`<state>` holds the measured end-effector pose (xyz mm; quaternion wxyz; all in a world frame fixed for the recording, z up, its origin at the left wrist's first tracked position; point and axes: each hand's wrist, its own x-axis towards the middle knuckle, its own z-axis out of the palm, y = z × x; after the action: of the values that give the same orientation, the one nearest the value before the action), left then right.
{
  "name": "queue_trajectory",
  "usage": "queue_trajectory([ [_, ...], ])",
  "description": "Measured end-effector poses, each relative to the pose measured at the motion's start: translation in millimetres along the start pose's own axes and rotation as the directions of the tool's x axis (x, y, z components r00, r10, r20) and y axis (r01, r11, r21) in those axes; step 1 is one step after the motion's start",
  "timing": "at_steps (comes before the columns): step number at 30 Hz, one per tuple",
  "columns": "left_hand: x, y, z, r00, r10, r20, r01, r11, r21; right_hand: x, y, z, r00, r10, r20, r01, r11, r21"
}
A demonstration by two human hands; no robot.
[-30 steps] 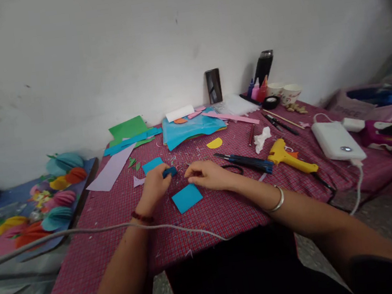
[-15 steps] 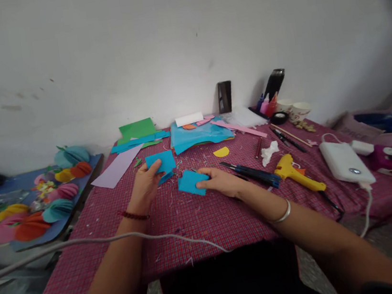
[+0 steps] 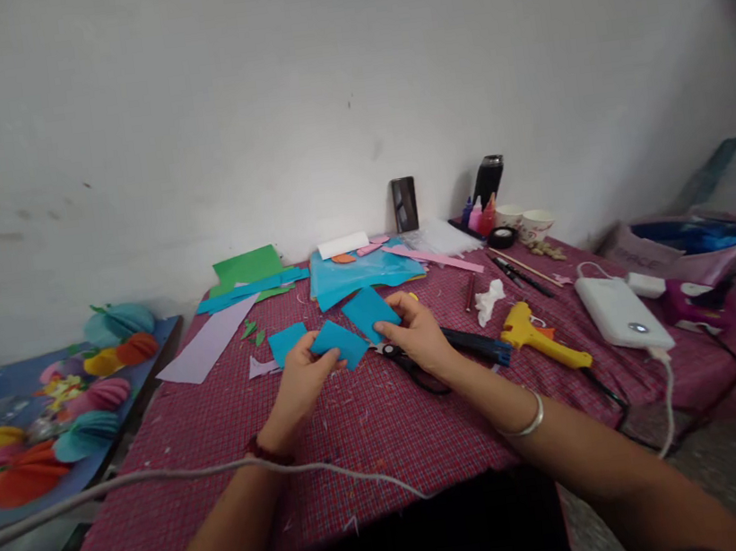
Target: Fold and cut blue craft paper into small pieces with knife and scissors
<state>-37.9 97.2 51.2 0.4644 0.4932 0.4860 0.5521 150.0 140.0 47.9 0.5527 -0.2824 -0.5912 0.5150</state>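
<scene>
My left hand (image 3: 301,384) pinches a blue paper square (image 3: 340,342) just above the red checked tablecloth (image 3: 375,428). My right hand (image 3: 417,337) pinches a second blue paper square (image 3: 369,311), held up beside the first so the two nearly touch. A third blue paper piece (image 3: 287,342) lies flat on the cloth behind my left hand. Black scissors (image 3: 414,369) lie under my right hand.
A yellow glue gun (image 3: 539,334), a white power bank (image 3: 617,313) with cable, pens, crumpled tissue (image 3: 488,300) sit to the right. Coloured paper sheets (image 3: 367,268), a lilac sheet (image 3: 206,337), cups and bottles are at the back. Paper flowers (image 3: 53,407) lie left. A grey cable (image 3: 164,478) crosses my left arm.
Both hands have lifted and drawn together, each now holding a blue square; the first frame showed one square flat on the cloth and my left hand on a small dark blue piece.
</scene>
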Motion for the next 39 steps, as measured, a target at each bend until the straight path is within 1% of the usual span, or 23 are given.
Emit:
queue_trajectory([
  [2,-3.5,-2.3,6.7,1.000,-0.008,0.026,0.008,1.000,0.006,0.7,-1.8,0.2,0.997,-0.071,-0.020,0.071,0.997,0.006],
  [4,-5.1,-6.0,10.2,0.999,-0.017,0.043,0.016,1.000,0.013,0.8,-3.6,0.5,0.995,-0.096,-0.014,0.095,0.995,-0.020],
  [7,-5.3,-12.0,10.8,0.997,-0.065,0.048,0.064,0.997,0.031,-0.4,-6.2,0.2,0.991,-0.130,-0.034,0.123,0.979,-0.162],
  [9,-5.4,-14.7,11.0,0.995,-0.099,0.032,0.099,0.995,-0.001,-2.0,-7.2,-0.3,0.979,-0.202,-0.037,0.180,0.932,-0.315],
  [10,-5.7,-15.3,11.5,0.993,-0.116,0.023,0.117,0.992,-0.045,-2.9,-7.1,-0.5,0.967,-0.254,-0.011,0.229,0.890,-0.395],
  [11,-6.3,-15.3,12.5,0.991,-0.135,0.018,0.136,0.985,-0.102,-3.9,-6.5,-0.5,0.951,-0.306,0.042,0.289,0.833,-0.471],
  [13,-7.9,-14.0,15.6,0.985,-0.170,0.015,0.169,0.959,-0.228,-6.3,-3.5,0.4,0.905,-0.375,0.200,0.417,0.696,-0.585],
  [15,-9.7,-11.5,19.0,0.981,-0.194,0.022,0.190,0.921,-0.339,-8.8,1.1,2.7,0.857,-0.381,0.348,0.513,0.563,-0.648],
  [16,-10.4,-10.4,20.4,0.979,-0.201,0.030,0.197,0.902,-0.385,-10.0,3.4,4.2,0.839,-0.371,0.397,0.541,0.505,-0.672],
  [17,-10.8,-9.5,21.4,0.977,-0.207,0.046,0.207,0.882,-0.424,-11.1,5.5,5.7,0.828,-0.359,0.431,0.559,0.457,-0.692],
  [19,-10.8,-8.9,21.9,0.971,-0.220,0.095,0.238,0.845,-0.479,-12.7,8.5,8.5,0.814,-0.341,0.470,0.578,0.391,-0.716],
  [21,-10.1,-9.6,20.9,0.962,-0.232,0.144,0.273,0.811,-0.517,-13.5,9.5,10.2,0.809,-0.333,0.484,0.584,0.364,-0.726],
  [23,-9.7,-10.9,19.1,0.952,-0.243,0.188,0.307,0.795,-0.523,-13.8,8.3,10.6,0.811,-0.319,0.490,0.582,0.364,-0.727],
  [24,-9.6,-11.5,18.1,0.949,-0.243,0.200,0.313,0.803,-0.507,-13.9,6.9,10.4,0.815,-0.304,0.494,0.579,0.371,-0.726],
  [26,-9.3,-12.0,15.6,0.955,-0.227,0.192,0.290,0.856,-0.428,-14.0,3.1,9.3,0.817,-0.266,0.512,0.576,0.412,-0.706],
  [28,-8.0,-11.5,12.0,0.978,-0.167,0.123,0.196,0.939,-0.281,-13.7,-1.3,7.7,0.816,-0.253,0.519,0.570,0.492,-0.658],
  [30,-5.5,-10.2,7.3,0.998,-0.033,0.054,0.036,0.998,-0.052,-13.0,-4.9,5.8,0.837,-0.267,0.478,0.536,0.578,-0.616],
  [31,-4.0,-9.6,4.8,0.998,0.044,0.042,-0.047,0.996,0.077,-12.6,-5.9,5.0,0.855,-0.273,0.441,0.509,0.609,-0.609],
  [33,-1.4,-9.0,0.4,0.983,0.176,0.059,-0.186,0.938,0.293,-11.9,-5.7,4.1,0.888,-0.250,0.385,0.450,0.645,-0.617],
  [34,-0.6,-9.1,-1.2,0.973,0.219,0.078,-0.232,0.902,0.364,-11.7,-4.4,4.1,0.897,-0.226,0.380,0.428,0.658,-0.619],
  [37,-0.9,-10.8,-3.2,0.948,0.291,0.128,-0.316,0.822,0.474,-11.4,3.5,6.2,0.898,-0.144,0.415,0.391,0.694,-0.605],
  [39,-3.2,-10.7,-3.1,0.927,0.340,0.156,-0.368,0.755,0.542,-11.0,10.5,8.9,0.903,-0.126,0.411,0.373,0.705,-0.603],
])
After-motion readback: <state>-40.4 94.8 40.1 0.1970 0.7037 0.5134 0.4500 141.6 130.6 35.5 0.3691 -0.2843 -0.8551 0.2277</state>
